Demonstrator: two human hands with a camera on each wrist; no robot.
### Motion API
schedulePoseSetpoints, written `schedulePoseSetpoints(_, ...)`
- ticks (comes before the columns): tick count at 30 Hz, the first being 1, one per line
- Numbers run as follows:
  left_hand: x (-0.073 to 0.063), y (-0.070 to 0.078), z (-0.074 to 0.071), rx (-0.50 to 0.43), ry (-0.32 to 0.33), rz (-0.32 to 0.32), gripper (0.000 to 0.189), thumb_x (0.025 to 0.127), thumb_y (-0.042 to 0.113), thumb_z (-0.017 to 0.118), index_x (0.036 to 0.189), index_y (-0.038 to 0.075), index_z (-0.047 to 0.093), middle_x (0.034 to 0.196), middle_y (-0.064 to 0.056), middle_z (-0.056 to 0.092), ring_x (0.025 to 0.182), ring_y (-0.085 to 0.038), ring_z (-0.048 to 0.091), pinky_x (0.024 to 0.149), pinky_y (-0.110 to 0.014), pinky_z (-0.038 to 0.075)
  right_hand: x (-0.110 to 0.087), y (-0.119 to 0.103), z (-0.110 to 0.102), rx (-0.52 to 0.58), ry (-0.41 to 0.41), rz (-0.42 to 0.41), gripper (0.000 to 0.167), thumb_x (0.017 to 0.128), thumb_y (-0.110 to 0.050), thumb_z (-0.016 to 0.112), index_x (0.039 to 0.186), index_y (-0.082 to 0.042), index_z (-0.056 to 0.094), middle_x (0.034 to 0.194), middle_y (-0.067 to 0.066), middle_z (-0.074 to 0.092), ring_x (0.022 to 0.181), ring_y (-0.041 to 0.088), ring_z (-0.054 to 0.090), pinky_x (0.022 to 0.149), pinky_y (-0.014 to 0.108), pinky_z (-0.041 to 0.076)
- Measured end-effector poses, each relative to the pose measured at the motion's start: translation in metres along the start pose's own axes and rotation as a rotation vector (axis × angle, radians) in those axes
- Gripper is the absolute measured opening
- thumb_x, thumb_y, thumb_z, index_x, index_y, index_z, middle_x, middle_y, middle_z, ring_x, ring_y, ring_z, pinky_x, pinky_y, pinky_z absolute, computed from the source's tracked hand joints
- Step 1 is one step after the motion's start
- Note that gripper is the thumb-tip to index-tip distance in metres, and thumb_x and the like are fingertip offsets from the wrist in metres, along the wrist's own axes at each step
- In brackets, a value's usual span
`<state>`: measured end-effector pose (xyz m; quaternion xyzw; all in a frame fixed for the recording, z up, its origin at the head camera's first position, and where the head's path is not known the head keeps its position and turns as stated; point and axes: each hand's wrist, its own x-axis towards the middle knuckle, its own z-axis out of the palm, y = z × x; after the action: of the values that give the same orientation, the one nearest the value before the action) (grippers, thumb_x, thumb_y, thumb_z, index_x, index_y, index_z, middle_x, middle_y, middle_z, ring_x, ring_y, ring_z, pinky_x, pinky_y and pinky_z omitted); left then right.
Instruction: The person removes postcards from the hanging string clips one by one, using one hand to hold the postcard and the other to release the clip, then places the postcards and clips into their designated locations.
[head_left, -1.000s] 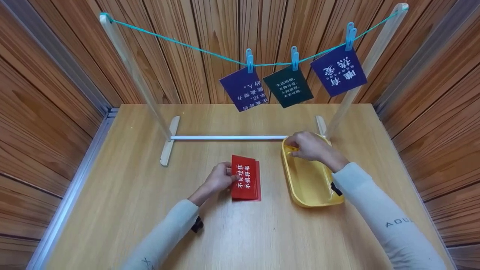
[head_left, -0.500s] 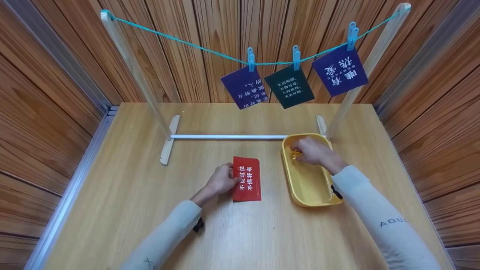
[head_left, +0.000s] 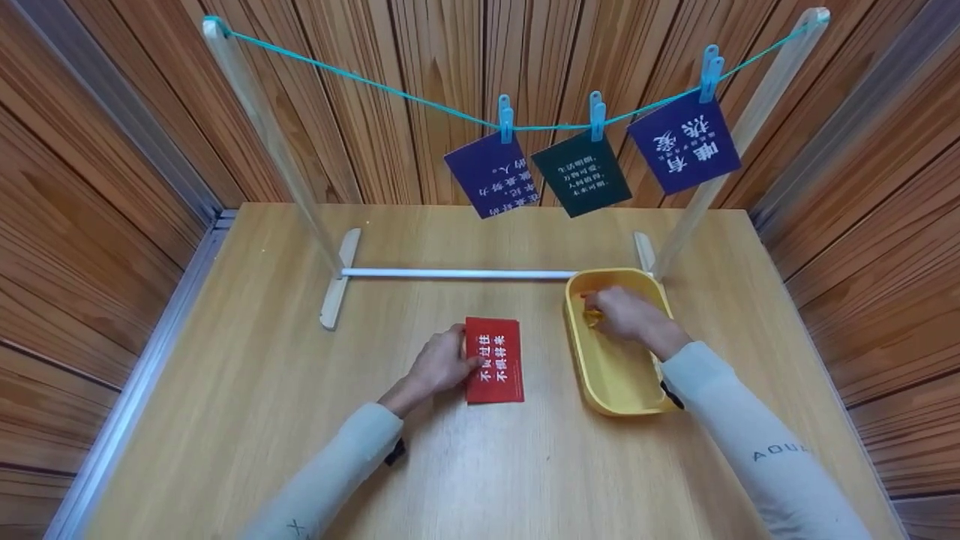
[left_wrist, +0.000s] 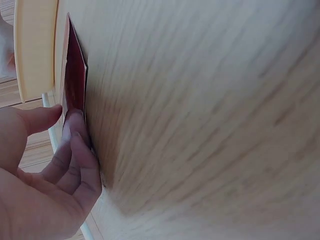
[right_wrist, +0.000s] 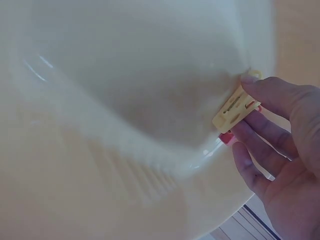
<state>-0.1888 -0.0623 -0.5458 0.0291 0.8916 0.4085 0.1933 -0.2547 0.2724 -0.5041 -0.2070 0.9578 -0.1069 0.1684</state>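
Note:
A red card with white characters lies over the table in the head view. My left hand pinches its left edge, thumb above and fingers underneath; the left wrist view shows a gap below the raised card. Inside the yellow basket, at its far end, my right hand pinches a yellow clothespin between thumb and fingertips. A bit of red plastic shows just behind that clothespin, near the fingertips.
Behind the hands stands a wooden frame with a green string sagging between its posts. Two purple cards and a dark green card hang from it by blue clothespins. A white bar crosses low between the feet.
The red card's top has come down flatter over what lies beneath it, with the left hand still at its edge. Within the basket, the right hand has moved slightly toward the person.

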Motion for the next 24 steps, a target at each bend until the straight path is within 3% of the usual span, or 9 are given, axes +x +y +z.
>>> schedulePoseSetpoints(6,0.0009,0.0012,0.0013,0.048,0.024,0.027,0.072,0.097,0.026,0.077,0.156,0.003,0.042,0.135,-0.016,0.071,0.115,-0.027,0.075,0.095,-0.044,0.064,-0.0003,0.0001,0.0008,-0.039,0.011,-0.012,0.032,0.091,0.000,0.076,0.123,-0.004,0.074,0.120,0.015,0.076,0.101,0.032,0.068,0.103,0.050,0.059)
schedulePoseSetpoints(14,-0.0003,0.0005,0.0014,0.077,0.039,0.005,0.070,0.097,0.028,0.077,0.154,0.006,0.044,0.133,-0.013,0.071,0.114,-0.027,0.075,0.089,-0.041,0.065,0.0008,0.0002,0.0010,-0.031,0.006,-0.007,0.034,0.092,0.003,0.074,0.125,-0.004,0.073,0.124,0.015,0.075,0.103,0.031,0.067,0.105,0.051,0.058)
schedulePoseSetpoints(24,-0.0016,0.0007,0.0029,0.097,0.053,-0.018,0.073,0.096,0.032,0.078,0.156,0.010,0.043,0.135,-0.010,0.071,0.116,-0.026,0.075,0.092,-0.041,0.065,0.0011,0.0012,0.0035,-0.016,0.019,-0.013,0.035,0.093,0.002,0.074,0.128,-0.004,0.072,0.123,0.015,0.073,0.107,0.033,0.064,0.106,0.051,0.056)
